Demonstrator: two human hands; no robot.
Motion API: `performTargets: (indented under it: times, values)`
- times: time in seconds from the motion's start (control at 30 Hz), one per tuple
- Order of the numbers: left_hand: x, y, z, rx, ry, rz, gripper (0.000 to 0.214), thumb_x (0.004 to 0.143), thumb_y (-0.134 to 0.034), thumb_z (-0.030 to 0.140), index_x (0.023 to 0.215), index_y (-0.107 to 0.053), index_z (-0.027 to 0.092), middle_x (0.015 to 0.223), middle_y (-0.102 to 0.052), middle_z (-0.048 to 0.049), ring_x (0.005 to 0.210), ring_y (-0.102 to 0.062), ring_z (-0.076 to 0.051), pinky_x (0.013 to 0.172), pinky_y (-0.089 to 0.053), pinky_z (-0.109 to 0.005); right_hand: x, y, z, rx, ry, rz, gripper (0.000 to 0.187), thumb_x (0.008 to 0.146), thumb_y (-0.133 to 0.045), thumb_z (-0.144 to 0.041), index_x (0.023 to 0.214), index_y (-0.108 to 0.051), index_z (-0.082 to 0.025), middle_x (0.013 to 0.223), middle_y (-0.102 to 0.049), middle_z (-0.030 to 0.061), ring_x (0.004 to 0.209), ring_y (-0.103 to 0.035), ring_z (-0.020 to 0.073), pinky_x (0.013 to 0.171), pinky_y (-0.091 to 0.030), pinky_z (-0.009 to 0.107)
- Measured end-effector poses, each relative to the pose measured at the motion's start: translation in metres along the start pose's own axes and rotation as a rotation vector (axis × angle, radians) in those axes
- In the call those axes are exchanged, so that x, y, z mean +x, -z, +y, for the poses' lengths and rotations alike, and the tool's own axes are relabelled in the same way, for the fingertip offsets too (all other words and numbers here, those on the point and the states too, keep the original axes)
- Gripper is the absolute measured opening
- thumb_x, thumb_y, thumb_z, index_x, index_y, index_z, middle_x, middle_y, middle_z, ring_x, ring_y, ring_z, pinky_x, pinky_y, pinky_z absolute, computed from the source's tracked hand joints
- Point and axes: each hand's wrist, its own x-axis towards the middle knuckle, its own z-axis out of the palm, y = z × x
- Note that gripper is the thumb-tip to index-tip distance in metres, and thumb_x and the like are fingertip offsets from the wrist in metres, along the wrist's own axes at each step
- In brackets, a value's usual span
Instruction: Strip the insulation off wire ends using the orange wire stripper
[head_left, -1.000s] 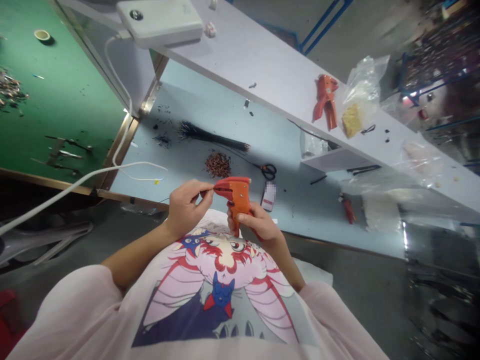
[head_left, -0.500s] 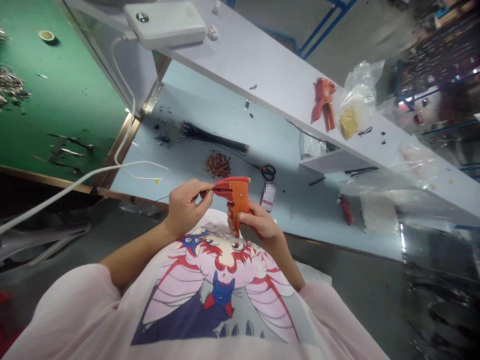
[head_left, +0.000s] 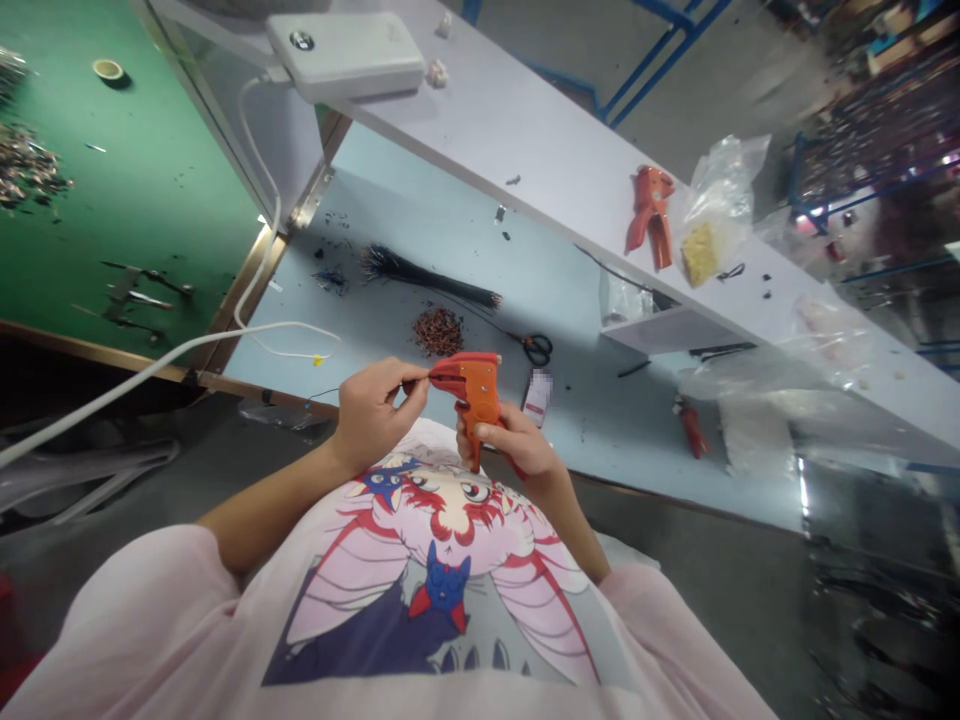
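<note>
My right hand [head_left: 517,440] is wrapped round the handles of an orange and red wire stripper [head_left: 480,390], held upright in front of my shirt. Its jaws point left, toward my left hand [head_left: 381,408]. Thumb and fingers of that left hand pinch a thin dark wire [head_left: 324,396], whose tail runs out to the left over the table edge. The wire's front end is at the stripper's jaws; whether they bite on it is too small to tell. Beyond the tool lie a small pile of copper-coloured scraps [head_left: 438,331] and a bundle of dark wires [head_left: 435,281].
Scissors [head_left: 536,348] and a small labelled packet [head_left: 537,397] lie on the blue table [head_left: 450,215]. A second wire stripper [head_left: 650,215] and a white power bank [head_left: 346,55] rest on the raised shelf. A white cable [head_left: 180,350] crosses the left side.
The view has shifted slightly, so the table things sit a little lower and to the right. Both hands keep the same grip on wire and stripper.
</note>
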Motion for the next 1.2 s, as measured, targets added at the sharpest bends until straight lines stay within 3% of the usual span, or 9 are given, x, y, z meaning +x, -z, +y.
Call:
performTargets:
  times: [0.5, 0.83, 1.2]
  values:
    - [-0.001, -0.011, -0.016, 0.031, 0.103, -0.113, 0.012, 0.082, -0.055, 0.020, 0.079, -0.066, 0.017, 0.071, -0.065, 0.0000, 0.062, -0.053, -0.010, 0.061, -0.039, -0.022, 0.010, 0.009, 0.018, -0.069, 0.000, 0.000, 0.025, 0.081, -0.066, -0.036, 0.076, -0.053, -0.015, 0.056, -0.053, -0.0021, 0.047, -0.051, 0.0114, 0.044, -0.041, 0.024]
    - [-0.005, -0.012, -0.017, 0.036, 0.077, -0.133, 0.013, 0.084, -0.054, 0.020, 0.078, -0.065, 0.016, 0.063, -0.058, 0.0015, 0.056, -0.047, -0.009, 0.059, -0.037, -0.021, 0.009, 0.009, 0.029, -0.060, 0.027, -0.016, 0.031, 0.083, -0.062, -0.036, 0.063, -0.050, -0.016, 0.050, -0.050, -0.0024, 0.043, -0.047, 0.0104, 0.045, -0.037, 0.025]
    - [-0.009, -0.009, -0.011, 0.013, 0.028, -0.125, 0.011, 0.084, -0.055, 0.018, 0.079, -0.065, 0.016, 0.060, -0.053, 0.0029, 0.054, -0.044, -0.008, 0.057, -0.036, -0.021, 0.000, 0.003, 0.020, -0.016, 0.029, 0.003, 0.028, 0.081, -0.065, -0.036, 0.071, -0.048, -0.017, 0.048, -0.047, -0.0052, 0.041, -0.041, 0.0078, 0.042, -0.030, 0.023]
